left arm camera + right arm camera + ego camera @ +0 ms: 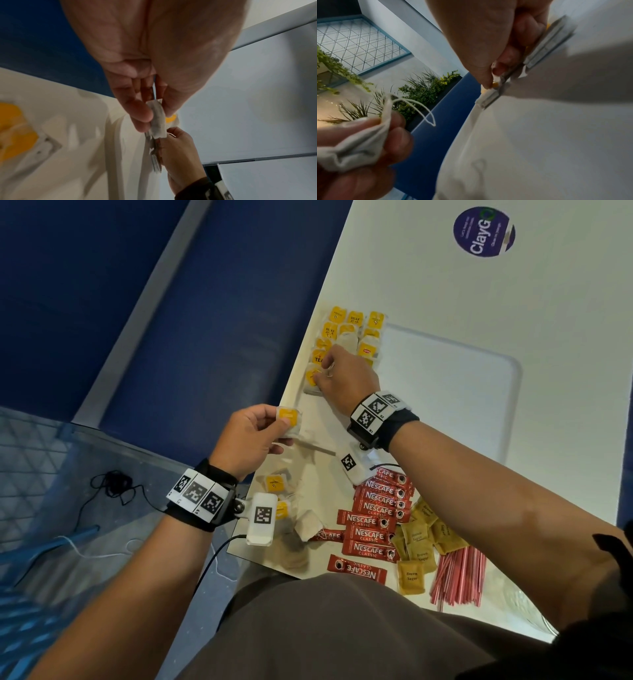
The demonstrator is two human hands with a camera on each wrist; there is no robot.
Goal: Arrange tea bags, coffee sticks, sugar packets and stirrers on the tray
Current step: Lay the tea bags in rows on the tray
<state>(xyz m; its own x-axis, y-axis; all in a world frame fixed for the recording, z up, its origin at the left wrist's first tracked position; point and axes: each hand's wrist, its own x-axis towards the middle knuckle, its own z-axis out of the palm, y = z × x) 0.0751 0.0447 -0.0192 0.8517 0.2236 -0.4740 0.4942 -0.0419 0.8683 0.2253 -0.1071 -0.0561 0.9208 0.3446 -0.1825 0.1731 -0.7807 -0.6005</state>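
A white tray (479,347) lies on the white table. Rows of yellow-tagged tea bags (354,330) cover its left end. My right hand (323,371) reaches over the near end of those rows and pinches a tea bag (312,378) lying there; in the right wrist view its thumb and fingers close on the yellow tag (495,84). My left hand (281,426) hovers over the table's left edge and holds another tea bag (289,421) between thumb and fingers. The same bag appears in the left wrist view (158,121), and in the right wrist view (359,146) its string loops free.
Near me lie loose tea bags (274,482), red Nescafe sticks (373,522), brown sugar packets (416,539) and a bundle of red-and-white stirrers (459,577). A purple round sticker (483,231) is at the table's far end. The table's left edge drops to a blue floor.
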